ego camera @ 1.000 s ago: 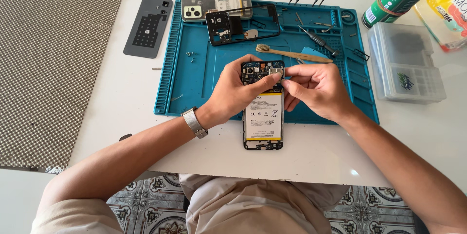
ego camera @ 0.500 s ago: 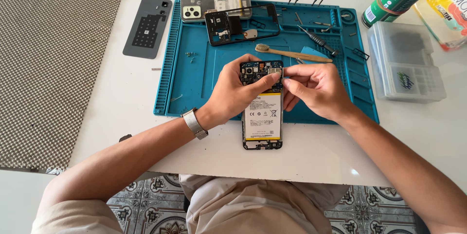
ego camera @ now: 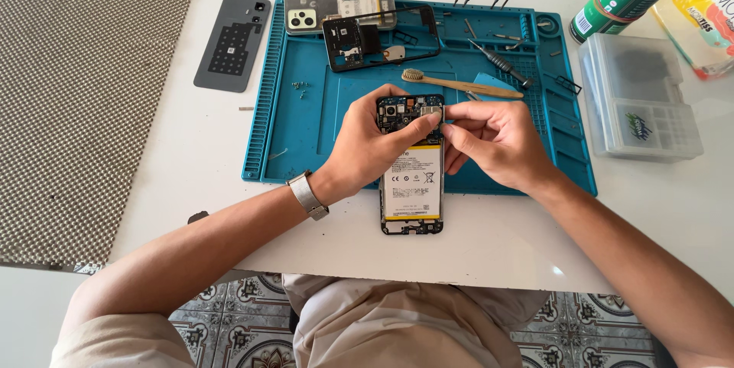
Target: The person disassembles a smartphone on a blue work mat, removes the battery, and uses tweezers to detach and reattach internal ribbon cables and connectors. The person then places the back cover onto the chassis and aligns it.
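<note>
Opened phone (ego camera: 411,184) with its back off and yellow-edged battery showing, lying half on the blue mat (ego camera: 306,131), half on the white desk (ego camera: 176,146). Toothbrush (ego camera: 459,85) just behind. Left hand (ego camera: 375,142) grips the phone's top; right hand (ego camera: 497,142) pinches narrow at its top corner.

Lying face down with its back cover off: an opened smartphone (ego camera: 411,177), long axis running away from the viewer, upper half resting on the blue work mat (ego camera: 306,131), lower end reaching over the white counter (ego camera: 191,184). Showing a large battery with a white label edged in yellow bands, dark circuit board and camera lens exposed at the top. Being pinched at the top right corner: a small metal part (ego camera: 433,110), too small to identify.
</note>
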